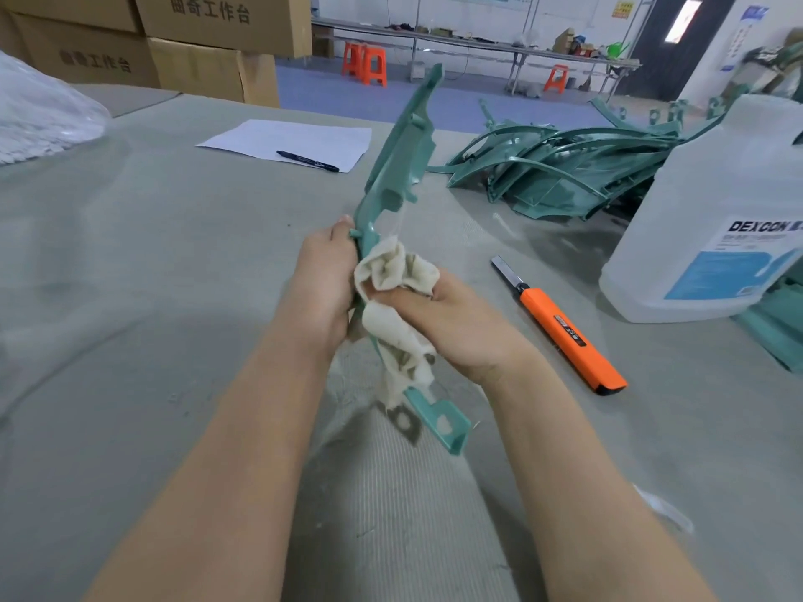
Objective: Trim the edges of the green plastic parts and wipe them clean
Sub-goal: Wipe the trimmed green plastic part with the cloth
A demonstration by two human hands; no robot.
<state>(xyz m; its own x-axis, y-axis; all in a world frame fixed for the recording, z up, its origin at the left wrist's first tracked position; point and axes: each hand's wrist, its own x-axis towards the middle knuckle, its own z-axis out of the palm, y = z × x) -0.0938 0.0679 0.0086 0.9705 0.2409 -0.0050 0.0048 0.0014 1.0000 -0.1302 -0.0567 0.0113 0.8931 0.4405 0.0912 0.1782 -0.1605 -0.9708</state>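
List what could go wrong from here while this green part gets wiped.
1. The utility knife lies close to the right hand with its blade apparently extended; a careless reach could cut skin.
2. Only the left hand steadies the long green part, so it may twist or slip under the rubbing.
3. The cloth looks soiled and might smear rather than clean.

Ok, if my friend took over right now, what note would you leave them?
Left hand grips the green part, tilted.
Right hand holds the cloth against it.
The orange knife lies on the table, blade out, near the bottle.
Wiping is under way; finish this part.
The pile of green parts behind: cannot tell which are done.
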